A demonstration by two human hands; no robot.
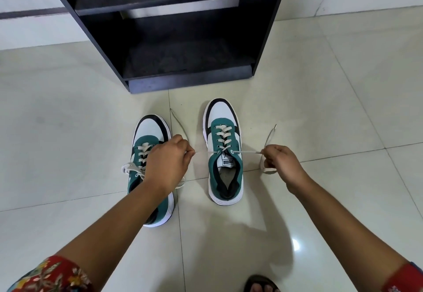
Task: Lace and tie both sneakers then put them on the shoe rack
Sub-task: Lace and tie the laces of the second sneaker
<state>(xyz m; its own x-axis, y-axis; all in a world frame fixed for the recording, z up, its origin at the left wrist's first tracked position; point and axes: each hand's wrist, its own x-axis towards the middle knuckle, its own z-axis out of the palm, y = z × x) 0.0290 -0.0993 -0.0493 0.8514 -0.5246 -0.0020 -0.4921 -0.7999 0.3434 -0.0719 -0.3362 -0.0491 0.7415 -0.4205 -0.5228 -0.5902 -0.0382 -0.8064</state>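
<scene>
Nearest, a sandalled foot [261,285] on the tiled floor [68,131]. Left hand [168,163] and right hand [281,165], fingers pinched shut on opposite ends of the lace [246,152], stretched taut across the right sneaker [224,152]. Left sneaker [151,152] (already tied) just beside. Beyond, shoe rack [190,78].

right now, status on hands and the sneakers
Left hand and right hand each pinching a lace end, pulling apart. Right sneaker laced, untied; left sneaker tied, both on floor. Shoe rack ahead, nothing blocking.
</scene>
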